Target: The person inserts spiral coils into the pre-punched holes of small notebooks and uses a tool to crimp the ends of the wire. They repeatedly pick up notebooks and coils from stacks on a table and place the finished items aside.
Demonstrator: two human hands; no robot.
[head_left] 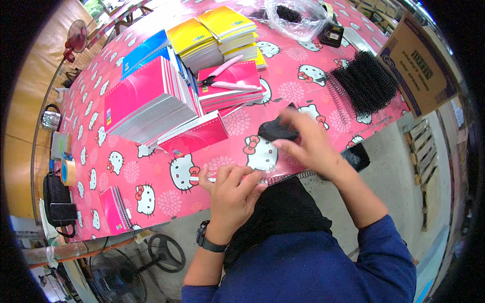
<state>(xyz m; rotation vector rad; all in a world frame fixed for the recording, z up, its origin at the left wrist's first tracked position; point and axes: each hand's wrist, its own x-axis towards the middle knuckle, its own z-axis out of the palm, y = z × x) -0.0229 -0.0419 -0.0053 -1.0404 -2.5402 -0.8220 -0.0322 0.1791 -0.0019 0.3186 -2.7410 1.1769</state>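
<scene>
At the table's near edge, my left hand (231, 191) is closed round a thin notebook, mostly hidden beneath the fingers. A black spiral coil (290, 177) sticks out to the right from the notebook's edge. My right hand (312, 144) is curled at the right end of a soft-looking black lump (275, 130) on the table, thumb and fingers on either side of it; its kind I cannot make out. Pink-handled cutting pliers (225, 81) rest on a pile of pink notebooks (247, 76) farther back.
Stacks of pink (146, 101), blue (146, 48) and yellow notebooks (230, 25) stand at the back left. Black coils (365, 83) are heaped at right beside a cardboard box (419, 65). A phone (356, 156) lies at the near edge; a small notebook (116, 211) lies at left.
</scene>
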